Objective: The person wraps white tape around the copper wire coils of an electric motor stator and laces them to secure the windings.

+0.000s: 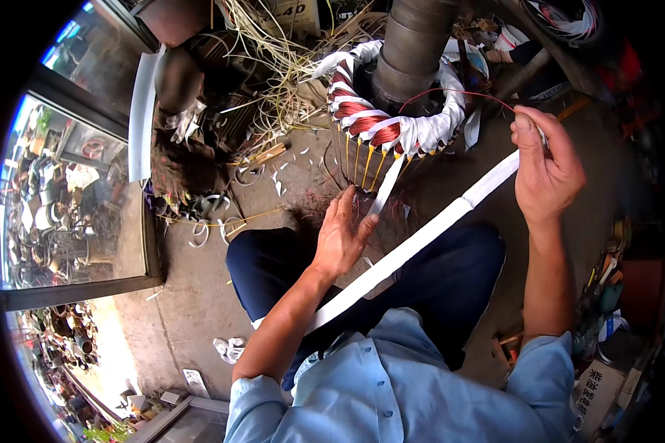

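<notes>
Near the coils [385, 134], right grip [547, 166] closed on white tape [421, 238].

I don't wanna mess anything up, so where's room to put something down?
There's bare floor between the glass door and left knee, above a white bundle. It's crowded with wires left of the coils, and with boxes lower right.

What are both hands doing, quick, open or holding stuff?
Left hand: partly open, thumb at the hanging white strip; can't tell if gripping.
Right hand: closed, holding the long white tape and red wire.
</notes>
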`<state>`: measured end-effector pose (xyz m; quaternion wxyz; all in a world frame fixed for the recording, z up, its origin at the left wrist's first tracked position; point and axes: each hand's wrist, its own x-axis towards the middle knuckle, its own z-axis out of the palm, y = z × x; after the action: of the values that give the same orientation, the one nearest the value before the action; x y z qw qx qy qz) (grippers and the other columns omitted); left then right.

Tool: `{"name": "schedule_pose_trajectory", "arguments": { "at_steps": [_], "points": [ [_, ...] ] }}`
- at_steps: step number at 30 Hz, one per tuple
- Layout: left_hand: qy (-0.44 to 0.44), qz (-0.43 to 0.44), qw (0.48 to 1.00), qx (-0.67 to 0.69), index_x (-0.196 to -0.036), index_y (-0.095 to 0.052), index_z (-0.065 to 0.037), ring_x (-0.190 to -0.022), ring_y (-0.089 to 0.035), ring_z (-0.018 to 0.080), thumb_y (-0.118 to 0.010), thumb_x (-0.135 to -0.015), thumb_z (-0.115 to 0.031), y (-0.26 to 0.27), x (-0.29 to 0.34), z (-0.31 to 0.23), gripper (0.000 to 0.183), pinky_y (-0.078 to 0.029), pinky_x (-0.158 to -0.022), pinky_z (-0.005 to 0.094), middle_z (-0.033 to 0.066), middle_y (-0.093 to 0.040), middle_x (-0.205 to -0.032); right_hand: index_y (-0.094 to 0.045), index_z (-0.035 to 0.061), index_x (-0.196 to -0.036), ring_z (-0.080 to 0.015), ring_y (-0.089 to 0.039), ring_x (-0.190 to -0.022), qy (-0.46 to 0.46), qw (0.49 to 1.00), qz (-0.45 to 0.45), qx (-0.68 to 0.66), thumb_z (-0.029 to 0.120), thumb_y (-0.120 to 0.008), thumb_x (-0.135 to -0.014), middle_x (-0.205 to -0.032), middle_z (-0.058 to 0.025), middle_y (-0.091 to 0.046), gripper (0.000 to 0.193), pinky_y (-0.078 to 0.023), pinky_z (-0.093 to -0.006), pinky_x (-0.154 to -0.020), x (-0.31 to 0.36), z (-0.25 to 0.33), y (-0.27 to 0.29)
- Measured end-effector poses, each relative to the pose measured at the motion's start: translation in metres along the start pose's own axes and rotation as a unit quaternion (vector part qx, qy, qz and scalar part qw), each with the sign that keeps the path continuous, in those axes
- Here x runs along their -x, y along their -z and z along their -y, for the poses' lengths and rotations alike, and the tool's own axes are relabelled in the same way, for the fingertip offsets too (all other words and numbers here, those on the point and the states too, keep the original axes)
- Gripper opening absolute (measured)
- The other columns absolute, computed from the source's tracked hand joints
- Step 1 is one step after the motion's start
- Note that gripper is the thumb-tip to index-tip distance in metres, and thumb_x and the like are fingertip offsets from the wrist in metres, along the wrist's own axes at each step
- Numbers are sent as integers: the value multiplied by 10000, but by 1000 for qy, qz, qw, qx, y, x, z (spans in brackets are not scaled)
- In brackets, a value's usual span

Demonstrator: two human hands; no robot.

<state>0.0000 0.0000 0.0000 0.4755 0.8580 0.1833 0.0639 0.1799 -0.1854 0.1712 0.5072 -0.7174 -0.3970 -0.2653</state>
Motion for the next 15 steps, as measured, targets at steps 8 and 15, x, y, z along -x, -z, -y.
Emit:
{"name": "schedule_pose_trajectory", "arguments": {
  "at_steps": [8,15],
  "points": [
    [26,96,976,195,-1495,-217,2,-1249,-509,404,-613,-931,-407,-46,-25,1,801,-394,-1049,414,300,-512,-1333,-678,-21,-943,-119,-578,-656,8,996,87,30,42,-694,-874,-761,-87,-660,95,-454,-245,-601,-22,-24,-32],
    [-60,93,981,159,-1450,-295,-19,-1085,-597,407,-585,-939,-189,-28,-16,-35,612,-461,-932,449,249,-616,-1175,-696,-7,-917,-33,-515,-576,-124,978,165,11,128,-692,-882,-636,-4,-600,139,-404,-231,-527,-32,-38,-42]
  ]
}}
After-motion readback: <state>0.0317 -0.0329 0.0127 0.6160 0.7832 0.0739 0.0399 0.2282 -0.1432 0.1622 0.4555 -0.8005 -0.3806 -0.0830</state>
